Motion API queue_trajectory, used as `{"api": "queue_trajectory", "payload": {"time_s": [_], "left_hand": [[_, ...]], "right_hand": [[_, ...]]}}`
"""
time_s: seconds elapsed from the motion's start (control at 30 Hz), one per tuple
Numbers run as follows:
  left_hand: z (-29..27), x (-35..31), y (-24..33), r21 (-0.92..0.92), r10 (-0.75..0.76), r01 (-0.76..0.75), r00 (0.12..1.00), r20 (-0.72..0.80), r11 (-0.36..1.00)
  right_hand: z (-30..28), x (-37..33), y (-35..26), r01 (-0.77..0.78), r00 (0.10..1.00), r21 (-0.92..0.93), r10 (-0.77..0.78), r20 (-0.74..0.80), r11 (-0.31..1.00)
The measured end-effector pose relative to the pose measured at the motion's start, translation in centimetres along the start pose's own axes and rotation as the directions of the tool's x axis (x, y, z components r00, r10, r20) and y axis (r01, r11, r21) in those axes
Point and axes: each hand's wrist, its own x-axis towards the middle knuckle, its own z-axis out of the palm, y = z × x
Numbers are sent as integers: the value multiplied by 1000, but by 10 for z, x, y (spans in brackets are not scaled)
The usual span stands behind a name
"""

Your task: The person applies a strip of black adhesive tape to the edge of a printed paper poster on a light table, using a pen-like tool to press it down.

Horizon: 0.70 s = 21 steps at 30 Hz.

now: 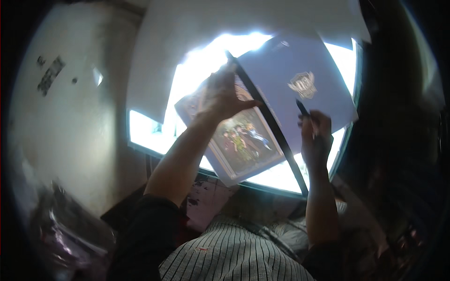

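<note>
In a dim room, a light table [276, 177] glows white beneath several sheets. Nearest is the wearer's striped clothing [225, 253]. At the table's right side, the right hand [317, 138] grasps a slim dark pen-like tool [303, 109], its tip pointing away over purple paper; whether it touches is unclear. Left of it, a printed picture [241, 146] of several figures lies tilted on the glass. A long black straightedge [277, 124] runs diagonally along the picture's right side. The left hand [220, 97] is spread over the picture, grasping nothing, thumb on the straightedge; its fingertips are blurred. Beyond lies the purple sheet [267, 65] with a pale winged emblem [303, 85], then a large pale sheet [234, 16]. The paper looks light, flexible and easily creased, best taken by its edges; the straightedge seems stiff, and best pressed flat along its length.
</note>
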Motion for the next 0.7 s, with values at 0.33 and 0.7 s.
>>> {"api": "queue_trajectory", "payload": {"time_s": [0.33,0.7], "left_hand": [[6,-11,-12,63,-117,117,993,0,991],[11,-8,-15,91,-106,104,994,17,990]], "right_hand": [[140,123,-7,125,931,-14,-112,346,992],[66,84,-14,130,851,-202,-4,526,971]]}}
